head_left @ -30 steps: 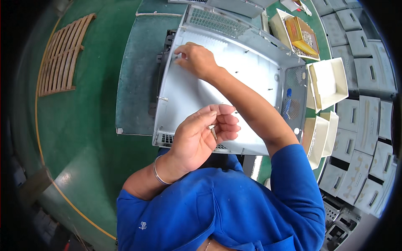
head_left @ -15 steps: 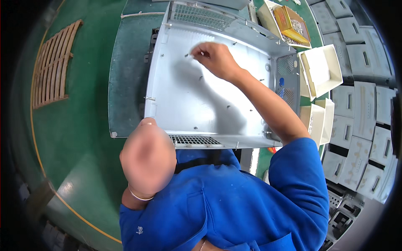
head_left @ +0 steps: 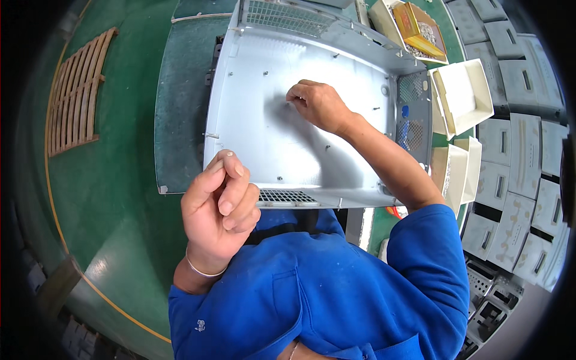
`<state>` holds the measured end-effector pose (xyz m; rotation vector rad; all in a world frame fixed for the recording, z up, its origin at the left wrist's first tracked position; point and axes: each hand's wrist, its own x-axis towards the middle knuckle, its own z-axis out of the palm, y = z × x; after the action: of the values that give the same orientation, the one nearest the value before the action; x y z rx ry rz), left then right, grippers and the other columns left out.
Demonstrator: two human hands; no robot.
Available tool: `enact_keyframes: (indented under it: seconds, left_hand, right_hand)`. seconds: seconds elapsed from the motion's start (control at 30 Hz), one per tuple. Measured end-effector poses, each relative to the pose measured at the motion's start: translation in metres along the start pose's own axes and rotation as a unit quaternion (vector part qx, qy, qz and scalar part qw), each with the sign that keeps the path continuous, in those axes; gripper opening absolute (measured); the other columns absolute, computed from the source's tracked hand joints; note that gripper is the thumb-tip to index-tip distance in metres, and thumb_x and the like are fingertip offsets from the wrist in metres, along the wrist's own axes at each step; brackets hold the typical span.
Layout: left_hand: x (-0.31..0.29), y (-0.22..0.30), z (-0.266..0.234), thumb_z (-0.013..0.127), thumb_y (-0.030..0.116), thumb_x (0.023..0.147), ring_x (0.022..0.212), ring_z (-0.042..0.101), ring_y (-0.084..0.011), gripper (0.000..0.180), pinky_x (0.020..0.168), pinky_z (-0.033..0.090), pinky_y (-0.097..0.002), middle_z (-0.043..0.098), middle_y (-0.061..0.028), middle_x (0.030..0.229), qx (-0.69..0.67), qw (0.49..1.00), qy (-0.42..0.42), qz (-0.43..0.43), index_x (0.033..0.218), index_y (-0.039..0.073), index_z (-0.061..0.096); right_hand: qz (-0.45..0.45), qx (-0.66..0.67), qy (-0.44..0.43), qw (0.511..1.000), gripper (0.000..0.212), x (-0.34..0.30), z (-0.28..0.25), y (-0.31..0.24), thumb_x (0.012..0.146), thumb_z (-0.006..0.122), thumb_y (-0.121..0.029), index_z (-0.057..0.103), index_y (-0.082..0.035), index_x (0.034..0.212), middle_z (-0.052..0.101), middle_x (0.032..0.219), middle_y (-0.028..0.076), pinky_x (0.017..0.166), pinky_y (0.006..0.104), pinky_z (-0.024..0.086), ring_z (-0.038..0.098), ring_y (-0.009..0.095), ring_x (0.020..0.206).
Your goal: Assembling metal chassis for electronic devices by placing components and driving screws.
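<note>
A large grey sheet-metal case [head_left: 300,156] lies with its inner face up, with several small upright studs [head_left: 327,147] on its floor and mesh grilles in its walls. Over that floor, my right hand [head_left: 322,107] has its thumb and fingertips pinched together low above the metal. Whatever sits in that pinch is hidden. Raised in front of the case's near left corner, my left hand [head_left: 219,207] is closed with its palm toward me. A tiny whitish piece [head_left: 230,154] shows at its thumb and index fingertips, too small to name.
Under the case is a dark green table [head_left: 180,114]. Cream bins [head_left: 471,96] stand along the right, one with small parts and a yellow box [head_left: 414,30]. Grey metal panels [head_left: 498,144] are stacked farther right. A wooden pallet [head_left: 78,90] lies on the green floor at left.
My right hand has moved nearer and slightly right, away from one stud toward another spot on the case floor. My left hand has turned, now showing its curled fingers.
</note>
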<state>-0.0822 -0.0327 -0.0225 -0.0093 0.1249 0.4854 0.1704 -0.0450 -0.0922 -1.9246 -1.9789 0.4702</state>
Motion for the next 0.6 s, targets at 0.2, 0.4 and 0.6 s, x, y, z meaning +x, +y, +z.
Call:
enact_keyframes:
  seconds: [0.2, 0.4, 0.6]
  left_hand:
    - [0.0, 0.002, -0.001, 0.035, 0.014, 0.089, 0.041, 0.032, -0.0099, 0.018, 0.035, 0.025, -0.0229, 0.039, -0.002, 0.055, 0.011, 1.0, 0.007, -0.002, 0.091, 0.003, 0.049]
    - [0.0, 0.008, 0.0, 0.034, 0.015, 0.09, 0.041, 0.032, -0.01, 0.018, 0.034, 0.025, -0.0229, 0.039, -0.0022, 0.056, 0.008, 1.0, -0.001, 0.021, 0.091, 0.002, 0.047]
    - [-0.002, 0.024, 0.0, 0.029, 0.014, 0.092, 0.042, 0.032, -0.0103, 0.019, 0.034, 0.023, -0.0232, 0.039, -0.0034, 0.057, -0.004, 0.997, -0.028, 0.067, 0.092, 0.001, 0.043]
  right_hand:
    - [-0.024, -0.023, 0.02, 0.999, 0.008, -0.001, 0.004, 0.0, 0.075, 0.053, -0.004, 0.057, -0.004, 0.082, 0.06, 0.083, 0.009, 0.066, 0.0335, 0.048, 0.059, 0.026, 0.072]
    - [-0.026, -0.079, -0.008, 0.996, 0.013, 0.002, 0.003, -0.008, 0.076, 0.051, -0.004, 0.055, -0.004, 0.088, 0.06, 0.084, 0.009, 0.068, 0.0335, 0.048, 0.058, 0.025, 0.079]
    - [-0.018, -0.103, -0.056, 0.993, 0.015, 0.002, -0.001, -0.014, 0.077, 0.051, -0.005, 0.056, -0.005, 0.091, 0.059, 0.087, 0.01, 0.072, 0.0343, 0.048, 0.057, 0.025, 0.084]
